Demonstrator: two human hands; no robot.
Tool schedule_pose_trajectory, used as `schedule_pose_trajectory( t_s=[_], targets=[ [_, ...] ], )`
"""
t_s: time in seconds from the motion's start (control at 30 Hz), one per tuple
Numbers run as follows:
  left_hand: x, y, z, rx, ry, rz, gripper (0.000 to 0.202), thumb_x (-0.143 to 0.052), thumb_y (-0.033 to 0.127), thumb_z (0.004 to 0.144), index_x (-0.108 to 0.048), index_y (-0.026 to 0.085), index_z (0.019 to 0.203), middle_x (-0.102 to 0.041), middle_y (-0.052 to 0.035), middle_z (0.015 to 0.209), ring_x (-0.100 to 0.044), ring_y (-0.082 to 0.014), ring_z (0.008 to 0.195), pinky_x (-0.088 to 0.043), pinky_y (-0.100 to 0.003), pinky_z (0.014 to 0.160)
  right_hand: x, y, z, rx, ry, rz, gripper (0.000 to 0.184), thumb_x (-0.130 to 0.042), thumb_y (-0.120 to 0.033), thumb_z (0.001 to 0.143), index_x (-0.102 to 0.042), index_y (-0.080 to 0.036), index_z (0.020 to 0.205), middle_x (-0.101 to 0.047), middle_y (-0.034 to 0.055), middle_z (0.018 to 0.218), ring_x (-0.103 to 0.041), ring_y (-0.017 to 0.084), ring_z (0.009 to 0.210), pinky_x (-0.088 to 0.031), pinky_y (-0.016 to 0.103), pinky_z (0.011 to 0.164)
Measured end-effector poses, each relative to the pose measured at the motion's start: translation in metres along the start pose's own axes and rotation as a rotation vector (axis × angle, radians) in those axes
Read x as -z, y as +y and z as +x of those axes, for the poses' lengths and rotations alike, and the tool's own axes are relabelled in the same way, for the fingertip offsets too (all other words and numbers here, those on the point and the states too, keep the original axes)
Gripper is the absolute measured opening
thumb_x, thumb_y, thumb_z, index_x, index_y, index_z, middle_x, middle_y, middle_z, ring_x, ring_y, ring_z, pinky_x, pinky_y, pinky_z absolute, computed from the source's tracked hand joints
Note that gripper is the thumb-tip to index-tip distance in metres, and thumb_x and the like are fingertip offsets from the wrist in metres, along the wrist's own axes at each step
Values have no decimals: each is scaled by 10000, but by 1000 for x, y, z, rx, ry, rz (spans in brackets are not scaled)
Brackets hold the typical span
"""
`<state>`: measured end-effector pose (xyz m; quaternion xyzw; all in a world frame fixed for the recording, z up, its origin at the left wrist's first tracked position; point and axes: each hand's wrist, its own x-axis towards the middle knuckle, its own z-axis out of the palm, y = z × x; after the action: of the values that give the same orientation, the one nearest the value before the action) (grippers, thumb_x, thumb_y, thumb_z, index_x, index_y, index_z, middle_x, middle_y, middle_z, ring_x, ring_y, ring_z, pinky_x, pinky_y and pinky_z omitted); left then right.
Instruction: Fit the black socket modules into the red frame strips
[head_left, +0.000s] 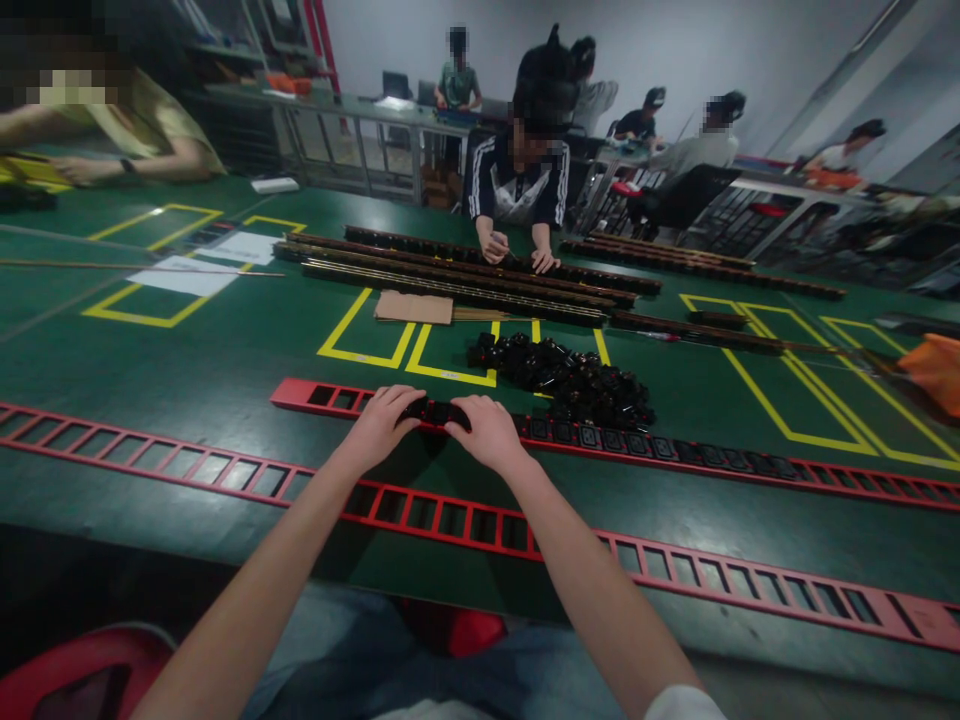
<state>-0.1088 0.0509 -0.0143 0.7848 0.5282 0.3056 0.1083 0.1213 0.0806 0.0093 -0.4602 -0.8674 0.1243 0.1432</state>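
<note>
A long red slotted rail (pixel 296 393) runs across the table in front of me, with a row of square black socket modules (pixel 589 437) fitted in its slots. My left hand (pixel 382 425) curls over the rail near its left end, its fingers around a black socket module (pixel 415 408). Close beside it, my right hand (pixel 487 430) is closed over another black socket module (pixel 448 413) in the same rail. The fingers partly hide both modules, so how deep they sit cannot be told. Beyond my right hand lies a heap of loose black socket modules (pixel 570 378).
A second red rail (pixel 420 510) with bare slots lies nearer me, under my forearms. Behind are long dark strips (pixel 465 270), a cardboard piece (pixel 414 308), paper sheets (pixel 184 275) and yellow tape outlines (pixel 450 376). A co-worker (pixel 521 180) handles strips opposite; another person (pixel 142 130) sits at left.
</note>
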Motion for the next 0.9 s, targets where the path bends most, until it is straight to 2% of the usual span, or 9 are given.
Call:
schedule_pose_trajectory(
  t_s=[0.43, 0.63, 0.77, 0.9],
  targets=[
    [-1, 5, -1, -27, -24, 102, 383, -566, 192, 904, -579, 220, 1285, -583, -98, 1242, -509, -277, 1130, -454, -485, 1009, 1, -1, -2, 2, -9, 0, 376, -614, -414, 929, -609, -218, 1249, -670, 70, 1182, -567, 246, 1097, -426, 384, 925],
    [-2, 4, -2, -10, -19, 131, 377, -536, 246, 923, -598, 215, 1293, -562, -110, 1183, -508, -284, 1090, -460, -499, 987, 1, 0, -1, -6, -20, 9, 381, -613, -415, 931, -604, -225, 1261, -664, 75, 1209, -564, 242, 1124, -414, 386, 955],
    [-3, 1, -1, -13, -19, 136, 367, -479, 220, 945, -605, 213, 1290, -574, -105, 1147, -511, -273, 1055, -467, -485, 962, 1, -1, -1, -12, -30, -2, 377, -620, -422, 926, -602, -235, 1253, -666, 67, 1201, -569, 242, 1112, -419, 385, 943],
    [-2, -1, 0, -1, -37, 143, 350, -524, 231, 931, -610, 204, 1269, -582, -96, 1110, -515, -272, 1018, -480, -465, 920, 1, -2, -2, -9, -20, -3, 367, -609, -417, 932, -607, -229, 1248, -666, 72, 1201, -569, 245, 1107, -419, 385, 938]
  ],
)
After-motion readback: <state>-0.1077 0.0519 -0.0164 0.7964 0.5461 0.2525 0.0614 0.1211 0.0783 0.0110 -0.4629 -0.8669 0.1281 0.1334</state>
